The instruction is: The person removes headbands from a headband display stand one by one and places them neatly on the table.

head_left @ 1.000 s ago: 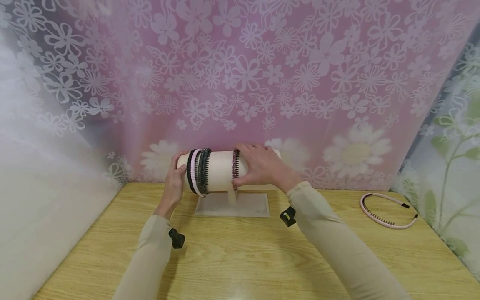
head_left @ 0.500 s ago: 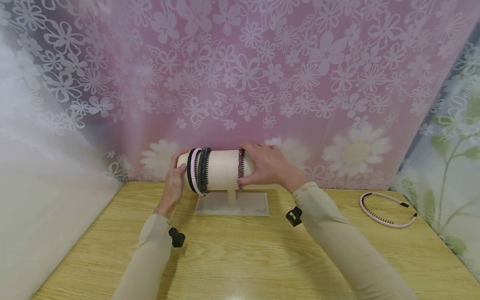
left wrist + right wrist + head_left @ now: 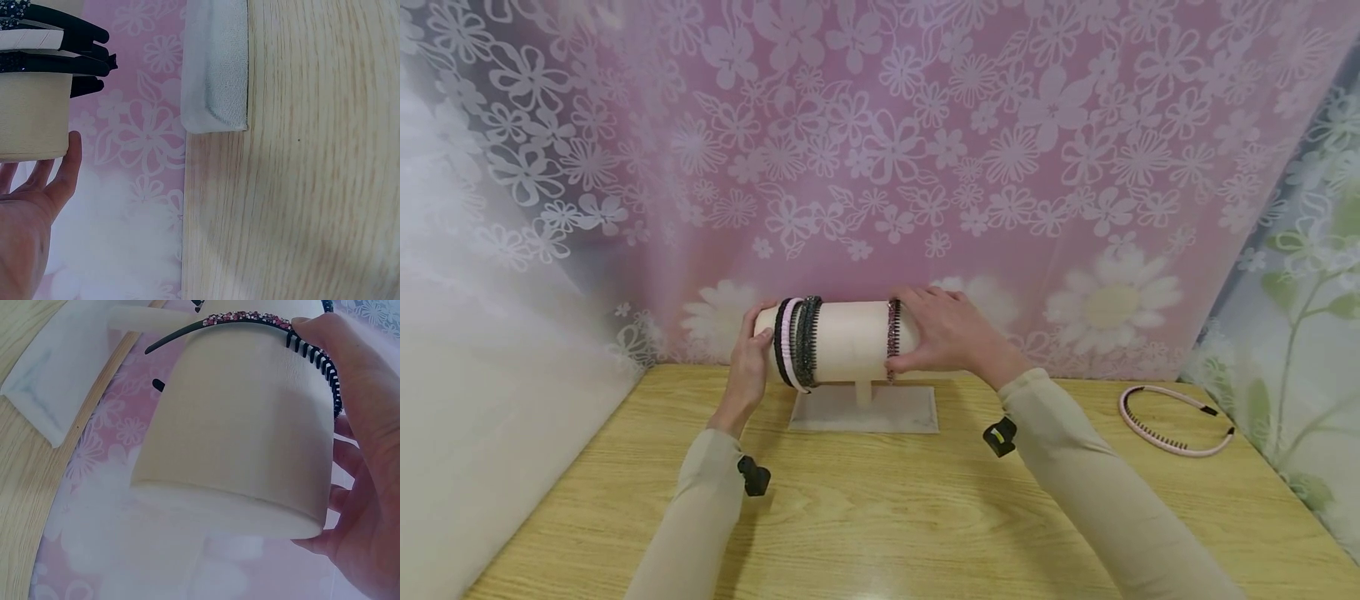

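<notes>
- Nearest, we have the yellow wood-grain table (image 3: pixel 865 517), then the white rectangular base (image 3: pixel 898 412).
- Our left hand (image 3: pixel 748 365) clasps the cream padded cylinder (image 3: pixel 852 337) at its left end; we should brace it firmly.
- Our right hand (image 3: pixel 953 333) pinches the pink-glittered, black-toothed headband (image 3: pixel 893 329) around the cylinder's right part; we'd best guide both sides evenly, sparing the padding.
- Far behind, the pink floral curtain (image 3: pixel 880 167).

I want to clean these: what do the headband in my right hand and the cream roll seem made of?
Headband: likely black plastic, from its thin comb teeth; sparkling pink bits suggest glass or plastic stones. Cream roll: perhaps fabric-covered, matte with fine texture; core hidden.
</notes>
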{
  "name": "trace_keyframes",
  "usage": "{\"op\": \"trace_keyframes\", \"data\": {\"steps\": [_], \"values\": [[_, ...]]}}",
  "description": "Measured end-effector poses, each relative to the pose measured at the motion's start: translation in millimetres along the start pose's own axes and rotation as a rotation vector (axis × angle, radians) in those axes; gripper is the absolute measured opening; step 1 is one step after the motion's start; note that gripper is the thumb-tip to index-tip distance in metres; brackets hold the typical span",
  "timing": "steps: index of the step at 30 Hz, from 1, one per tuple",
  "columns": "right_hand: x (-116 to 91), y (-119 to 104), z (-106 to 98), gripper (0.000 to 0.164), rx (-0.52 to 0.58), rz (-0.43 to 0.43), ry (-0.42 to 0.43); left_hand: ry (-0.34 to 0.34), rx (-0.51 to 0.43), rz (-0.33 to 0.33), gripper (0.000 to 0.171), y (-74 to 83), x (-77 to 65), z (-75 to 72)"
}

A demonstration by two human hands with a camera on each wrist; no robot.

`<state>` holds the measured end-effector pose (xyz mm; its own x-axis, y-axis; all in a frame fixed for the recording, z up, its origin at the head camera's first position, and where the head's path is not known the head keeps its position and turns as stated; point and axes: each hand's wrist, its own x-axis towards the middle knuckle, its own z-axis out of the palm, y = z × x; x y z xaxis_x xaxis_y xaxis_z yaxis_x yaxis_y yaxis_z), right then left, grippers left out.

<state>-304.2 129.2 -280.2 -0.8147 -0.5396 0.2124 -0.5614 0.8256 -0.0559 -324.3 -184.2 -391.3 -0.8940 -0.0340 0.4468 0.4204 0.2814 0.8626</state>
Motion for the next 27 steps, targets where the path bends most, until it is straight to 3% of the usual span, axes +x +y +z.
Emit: {"op": "trace_keyframes", "data": {"steps": [19,27], "values": [[-9,15,1,0.098,0.032,-0.02,0.055,-0.001,-0.021,0.003,0.049,-2.0,-0.4,0.3],[-15,19,-1,0.099,0.078,0.005,0.04,-0.002,-0.018,-0.006,0.05,-1.3,0.2,0.1]]}}
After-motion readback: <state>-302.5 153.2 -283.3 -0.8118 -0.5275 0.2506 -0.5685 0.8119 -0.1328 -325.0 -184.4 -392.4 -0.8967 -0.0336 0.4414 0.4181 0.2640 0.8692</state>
